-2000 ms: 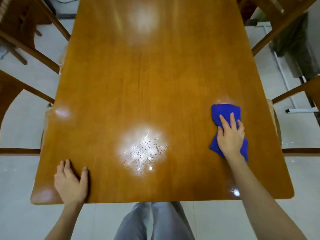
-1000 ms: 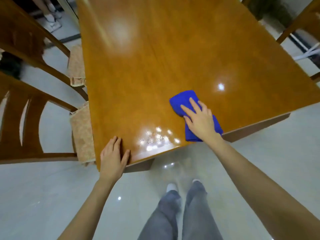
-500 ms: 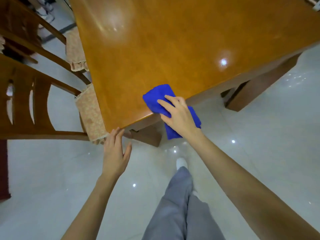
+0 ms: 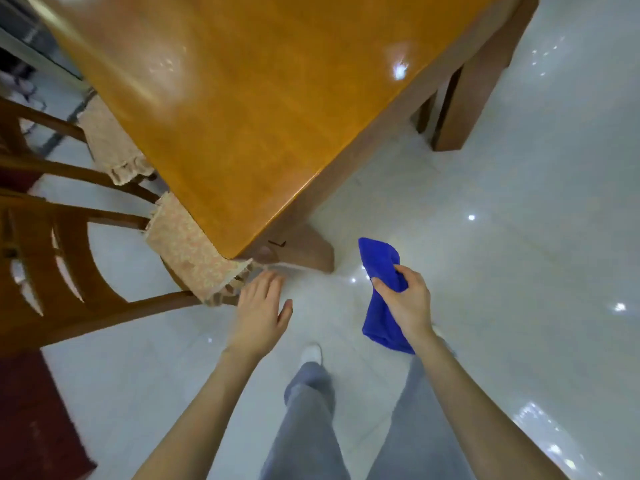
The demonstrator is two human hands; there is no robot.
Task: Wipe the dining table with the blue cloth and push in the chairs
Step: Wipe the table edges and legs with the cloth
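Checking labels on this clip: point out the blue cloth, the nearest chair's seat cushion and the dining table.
blue cloth (image 4: 379,258), head view, upper fold.
seat cushion (image 4: 187,247), head view, patterned top.
dining table (image 4: 259,116), head view, bare top.

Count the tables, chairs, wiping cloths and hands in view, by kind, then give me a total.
Tables: 1, the dining table
Chairs: 2, the near chair and the far chair
Wiping cloths: 1, the blue cloth
Hands: 2, the left hand and the right hand
Total: 6
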